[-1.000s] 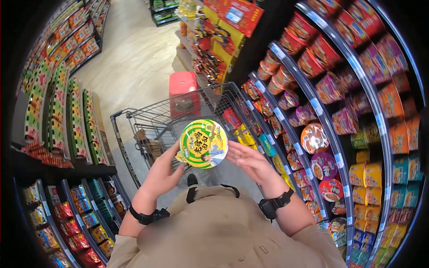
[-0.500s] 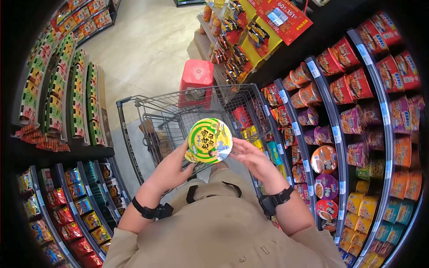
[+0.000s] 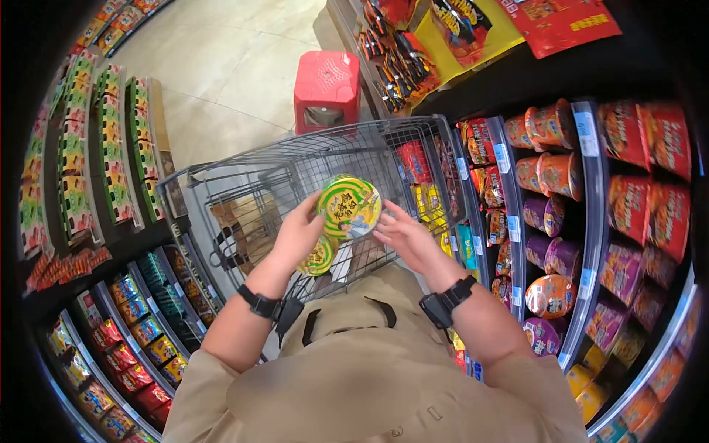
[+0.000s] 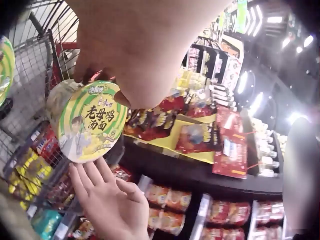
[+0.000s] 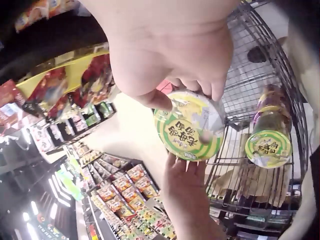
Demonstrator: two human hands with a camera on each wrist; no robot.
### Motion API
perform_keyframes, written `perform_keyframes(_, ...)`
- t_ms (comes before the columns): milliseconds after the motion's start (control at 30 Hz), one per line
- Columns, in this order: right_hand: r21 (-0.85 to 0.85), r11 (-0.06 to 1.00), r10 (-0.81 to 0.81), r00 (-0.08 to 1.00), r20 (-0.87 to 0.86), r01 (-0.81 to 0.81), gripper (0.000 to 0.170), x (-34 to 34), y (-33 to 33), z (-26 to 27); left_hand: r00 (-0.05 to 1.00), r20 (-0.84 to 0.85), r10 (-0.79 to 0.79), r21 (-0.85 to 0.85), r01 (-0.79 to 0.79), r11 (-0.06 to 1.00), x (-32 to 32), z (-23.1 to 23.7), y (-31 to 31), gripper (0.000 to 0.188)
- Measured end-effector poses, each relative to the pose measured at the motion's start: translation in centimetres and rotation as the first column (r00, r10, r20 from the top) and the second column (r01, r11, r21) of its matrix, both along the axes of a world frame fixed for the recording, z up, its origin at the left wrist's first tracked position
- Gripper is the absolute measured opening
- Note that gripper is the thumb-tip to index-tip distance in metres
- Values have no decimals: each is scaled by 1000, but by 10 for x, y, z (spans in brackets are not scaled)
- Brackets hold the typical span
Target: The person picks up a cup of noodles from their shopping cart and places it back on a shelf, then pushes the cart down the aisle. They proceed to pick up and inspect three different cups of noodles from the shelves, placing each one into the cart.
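A round noodle cup with a green and yellow lid is held between both hands above the shopping cart, its lid facing up toward the head view. My left hand grips its left side, thumb near the rim. On the opposite side my right hand holds the cup with fingers and thumb at the edge. The left wrist view shows the lid close up. A second cup with a matching lid lies lower in the cart, partly covered by my left hand; the right wrist view shows it too.
The wire cart stands in front of the body, with a brown item inside at its left. Beyond it is a red stool. Shelves of noodle cups line the right; shelves of packets line the left.
The view has shifted, so the stool and right shelves look nearer. Both hands still hold the cup, now higher in view, and the second cup has come into sight below it.
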State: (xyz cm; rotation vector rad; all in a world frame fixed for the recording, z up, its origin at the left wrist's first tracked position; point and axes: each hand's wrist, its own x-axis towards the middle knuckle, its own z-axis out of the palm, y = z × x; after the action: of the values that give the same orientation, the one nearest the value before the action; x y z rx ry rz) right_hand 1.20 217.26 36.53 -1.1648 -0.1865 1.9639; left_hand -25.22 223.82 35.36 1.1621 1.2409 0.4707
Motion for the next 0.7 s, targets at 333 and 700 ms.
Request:
perform_keyframes(333,-476,867,232,965,126,-146,57,20,28,-170,818,-386,-427,-269,342,900,72,-184,60,56)
perform_keyframes(700,-545,749,576,777,254,-377,44,21,12,-250,673,-242,-699,-623,445,643,91,-278,31,55)
